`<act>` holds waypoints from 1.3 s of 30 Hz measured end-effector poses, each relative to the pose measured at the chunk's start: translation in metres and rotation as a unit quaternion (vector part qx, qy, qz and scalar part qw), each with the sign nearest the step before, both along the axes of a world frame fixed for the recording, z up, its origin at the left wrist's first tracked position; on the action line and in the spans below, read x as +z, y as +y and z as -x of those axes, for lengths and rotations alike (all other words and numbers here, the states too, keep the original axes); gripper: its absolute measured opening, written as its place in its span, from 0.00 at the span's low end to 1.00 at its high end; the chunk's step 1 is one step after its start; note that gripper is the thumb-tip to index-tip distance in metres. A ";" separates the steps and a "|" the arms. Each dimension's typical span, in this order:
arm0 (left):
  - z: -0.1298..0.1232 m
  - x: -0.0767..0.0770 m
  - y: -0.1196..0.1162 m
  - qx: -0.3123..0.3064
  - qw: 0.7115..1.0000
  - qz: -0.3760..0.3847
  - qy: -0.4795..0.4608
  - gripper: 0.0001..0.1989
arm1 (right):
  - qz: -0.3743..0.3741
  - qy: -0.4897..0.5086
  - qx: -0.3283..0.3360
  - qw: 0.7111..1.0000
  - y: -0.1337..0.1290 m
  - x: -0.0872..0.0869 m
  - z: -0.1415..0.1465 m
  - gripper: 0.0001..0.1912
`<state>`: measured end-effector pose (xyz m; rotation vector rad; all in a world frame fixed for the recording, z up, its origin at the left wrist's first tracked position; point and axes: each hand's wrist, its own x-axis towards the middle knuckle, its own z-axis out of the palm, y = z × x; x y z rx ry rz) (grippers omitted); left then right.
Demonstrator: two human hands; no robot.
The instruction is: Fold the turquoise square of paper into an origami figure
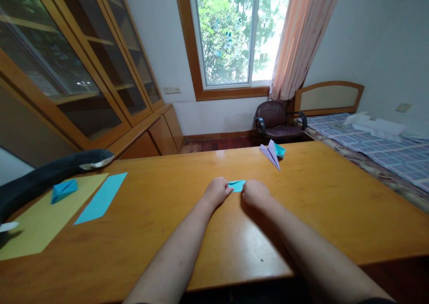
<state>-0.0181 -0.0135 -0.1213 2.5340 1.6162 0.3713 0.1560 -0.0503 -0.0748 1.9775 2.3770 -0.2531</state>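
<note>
Hands: left hand [217, 191] and right hand [255, 193] are both pinching cyan paper [237, 185]; fingers curled tight
Risk: crease may be going crooked; paper sliding on glossy desk [301, 206]

— What do you see of yourself from up there?

— Two arms, mine, coming in from six o'clock. Both forearms are bare all the way down; no cuff covers either wrist.

— Anything worn on them?

— No watch, no bracelet, no ring that I can make out. My left hand [217, 191] sits toward eleven o'clock of the pair, my right hand [256, 193] toward one o'clock, both gloveless.

— And higher up the arms?

— At the very bottom edge, near five and seven o'clock, a thin dark strip shows; it may be the hem of a short sleeve, though I can't tell for sure.
</note>
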 end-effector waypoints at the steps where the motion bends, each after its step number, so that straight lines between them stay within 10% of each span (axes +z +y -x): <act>1: 0.000 0.000 0.000 -0.001 1.000 -0.001 -0.001 0.15 | -0.002 -0.005 -0.009 1.000 0.001 0.000 -0.003 0.14; 7: -0.002 0.004 -0.002 0.011 1.000 0.015 -0.007 0.14 | -0.030 0.006 -0.020 0.999 0.008 -0.001 -0.011 0.12; 15: -0.002 0.008 -0.005 0.005 1.000 0.017 -0.018 0.13 | -0.075 0.128 0.220 0.964 0.007 -0.014 -0.003 0.15; 39: 0.016 0.014 0.003 0.012 0.980 0.094 -0.175 0.14 | -0.118 0.044 0.220 0.967 -0.008 -0.014 0.012 0.16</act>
